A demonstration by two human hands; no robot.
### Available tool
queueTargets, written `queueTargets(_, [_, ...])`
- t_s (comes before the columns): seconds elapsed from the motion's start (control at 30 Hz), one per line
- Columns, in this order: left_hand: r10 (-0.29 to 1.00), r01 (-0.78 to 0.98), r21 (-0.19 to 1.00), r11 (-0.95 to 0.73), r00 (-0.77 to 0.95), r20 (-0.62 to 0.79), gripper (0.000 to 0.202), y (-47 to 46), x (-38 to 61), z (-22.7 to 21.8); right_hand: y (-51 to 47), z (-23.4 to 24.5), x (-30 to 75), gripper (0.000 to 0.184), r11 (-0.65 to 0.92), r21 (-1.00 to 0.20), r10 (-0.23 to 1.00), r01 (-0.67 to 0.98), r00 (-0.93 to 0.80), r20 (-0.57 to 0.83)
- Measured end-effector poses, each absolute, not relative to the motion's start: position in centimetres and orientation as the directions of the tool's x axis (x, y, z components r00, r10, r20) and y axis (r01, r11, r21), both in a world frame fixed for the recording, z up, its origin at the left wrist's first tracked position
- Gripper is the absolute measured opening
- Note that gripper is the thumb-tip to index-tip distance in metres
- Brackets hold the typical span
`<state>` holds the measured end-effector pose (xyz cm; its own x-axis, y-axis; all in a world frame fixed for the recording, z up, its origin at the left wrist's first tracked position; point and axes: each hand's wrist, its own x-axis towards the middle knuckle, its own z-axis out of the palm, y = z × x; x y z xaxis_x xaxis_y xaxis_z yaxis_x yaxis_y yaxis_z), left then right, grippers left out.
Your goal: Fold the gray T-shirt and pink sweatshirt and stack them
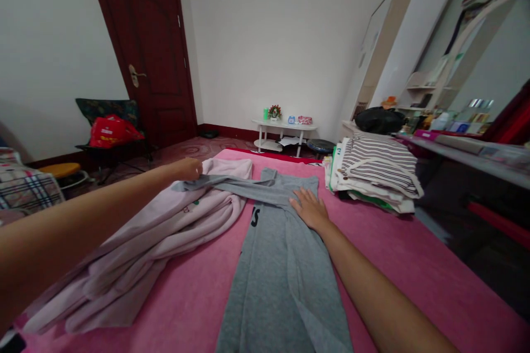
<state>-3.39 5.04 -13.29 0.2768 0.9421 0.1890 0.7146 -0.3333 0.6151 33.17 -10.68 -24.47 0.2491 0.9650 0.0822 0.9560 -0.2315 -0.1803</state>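
A grey garment (277, 265) lies lengthwise on the pink bed cover (393, 253). One grey sleeve (232, 185) is stretched out to the left across its top. My left hand (187, 169) is closed on the end of that sleeve, above a crumpled pale pink garment (165, 231). My right hand (309, 207) lies flat with fingers spread on the grey garment's upper right part, pressing it down.
A stack of folded clothes with a striped piece on top (375, 171) sits at the bed's right. Beyond are a small white table (284, 127), a dark red door (149, 49), a chair with a red bag (111, 129) and shelves (439, 94) at right.
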Motion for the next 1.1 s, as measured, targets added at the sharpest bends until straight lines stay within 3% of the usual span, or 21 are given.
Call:
queueTargets(0.13, [0.902,0.75,0.501,-0.431,0.337,0.27,0.016,4.9,-5.0,-14.2,-10.7,-24.4,33.1,0.061,-0.235,-0.178,0.964,0.956,0.252,0.082])
queueTargets(0.2, [0.845,0.756,0.392,-0.524,0.403,0.352,0.013,4.4,-5.6,-14.5,-10.7,-24.5,33.1,0.062,-0.235,-0.18,0.963,0.955,0.253,0.088])
queueTargets(0.27, [0.797,0.749,0.292,-0.594,0.498,0.342,0.011,3.8,-6.2,-14.9,-10.7,-24.5,33.2,0.062,-0.236,-0.181,0.963,0.955,0.255,0.091])
queueTargets(0.37, [0.769,0.71,0.301,-0.637,0.609,0.194,0.028,3.0,-6.9,-15.8,-10.7,-24.5,33.2,0.061,-0.238,-0.172,0.963,0.956,0.255,0.086])
queueTargets(0.47, [0.759,0.695,0.32,-0.644,0.633,0.151,0.042,2.7,-7.0,-16.5,-10.7,-24.5,33.1,0.061,-0.239,-0.158,0.963,0.958,0.255,0.089])
queueTargets(0.67, [0.794,0.786,0.19,-0.589,0.517,0.319,0.016,3.6,-5.8,-15.9,-10.8,-24.4,33.0,0.062,-0.243,-0.158,0.962,0.957,0.259,0.087])
queueTargets(0.8, [0.805,0.805,0.301,-0.512,0.326,0.496,0.017,4.2,-4.6,-12.3,-10.8,-24.4,33.0,0.061,-0.246,-0.157,0.963,0.957,0.26,0.077])
queueTargets(0.9, [0.776,0.745,0.368,-0.557,0.308,0.551,0.017,3.3,-2.7,-8.3,-10.8,-24.4,33.1,0.062,-0.248,-0.151,0.963,0.957,0.26,0.065])
queueTargets(1.03, [0.801,0.522,0.607,-0.599,0.41,0.437,0.019,-2.2,1.2,-3.3,-10.8,-24.5,33.1,0.06,-0.241,-0.176,0.965,0.954,0.256,0.064])
queueTargets(1.1, [0.801,0.406,0.736,-0.541,0.515,0.305,0.02,-6.8,3.2,-1.8,-10.9,-24.6,33.2,0.058,-0.203,-0.292,0.962,0.935,0.245,0.116])
